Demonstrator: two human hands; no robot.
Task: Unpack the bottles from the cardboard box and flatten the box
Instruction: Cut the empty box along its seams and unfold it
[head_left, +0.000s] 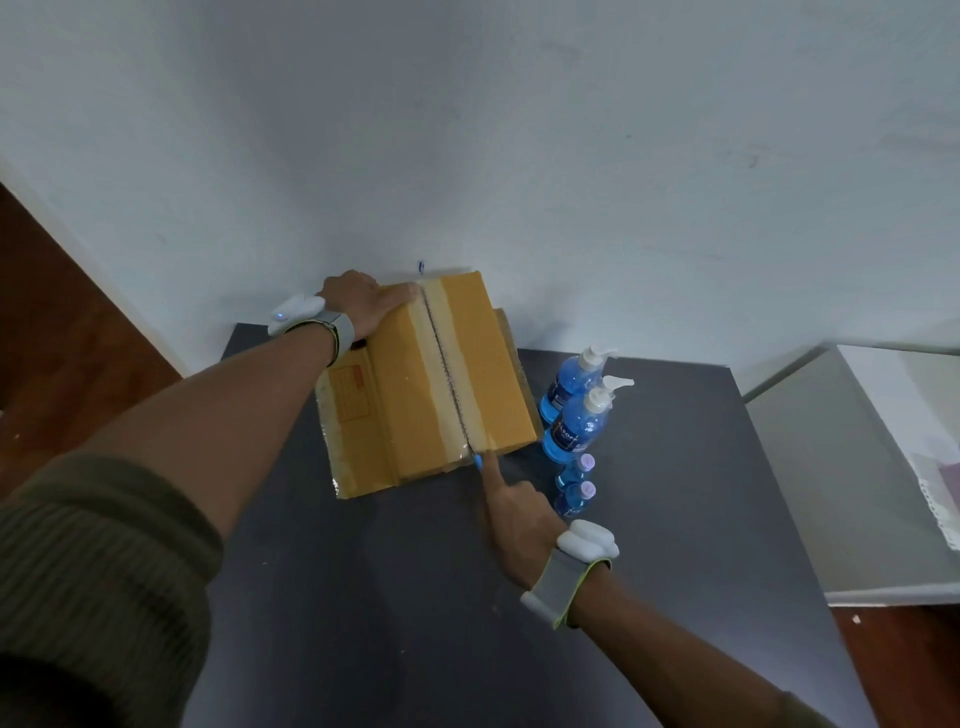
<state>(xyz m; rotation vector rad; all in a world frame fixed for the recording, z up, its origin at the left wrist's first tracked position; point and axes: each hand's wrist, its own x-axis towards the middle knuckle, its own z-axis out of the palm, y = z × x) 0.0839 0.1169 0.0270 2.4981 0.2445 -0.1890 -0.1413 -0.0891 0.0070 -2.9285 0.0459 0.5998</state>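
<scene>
Fingers of the right hand clamp a small blue cutter at the tan cardboard box's taped seam; left hand lies flat, fingers together, on the far end. A slip could knock the blue pump bottles just beside it on the dark table.

This looks like a plain room in a home or a small office, but it is hard to tell which. A dark counter stands against a bare white wall, and the floor is brown wood. A pale table stands to the right.
</scene>
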